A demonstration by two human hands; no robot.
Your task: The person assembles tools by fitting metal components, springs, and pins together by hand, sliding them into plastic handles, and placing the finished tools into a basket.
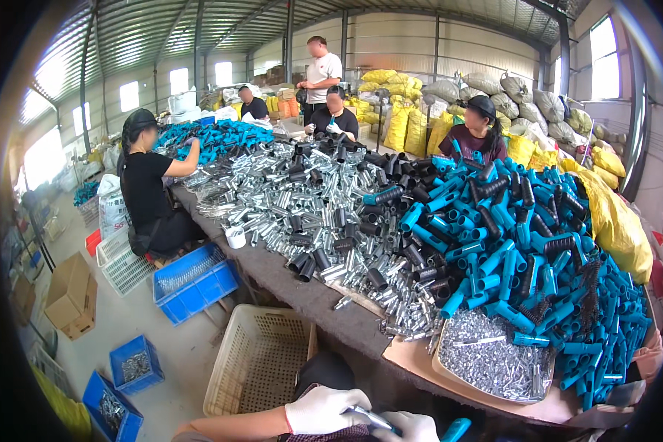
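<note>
left hand, white-gloved, clenched round one end of a silver metal tube; right hand, also gloved, meets the other end; whether it grips or merely steadies, cannot tell, the lower edge cuts it off; tube held low before the body, off the near side of the tabletop; step in hand, by my reading: two-handed work on a single piece; next move seems to call for a firm left hold, right hand kept in line with the tube.

counts: tube between the hands, one; loose teal handle just beside the right hand, one; tray of small metal parts, one; white cup, one; heaped teal handles, black sleeves and silver pieces, too overlapped to count; on the floor, blue bins, three; cream crate, one; co-workers, five, one standing.
</note>
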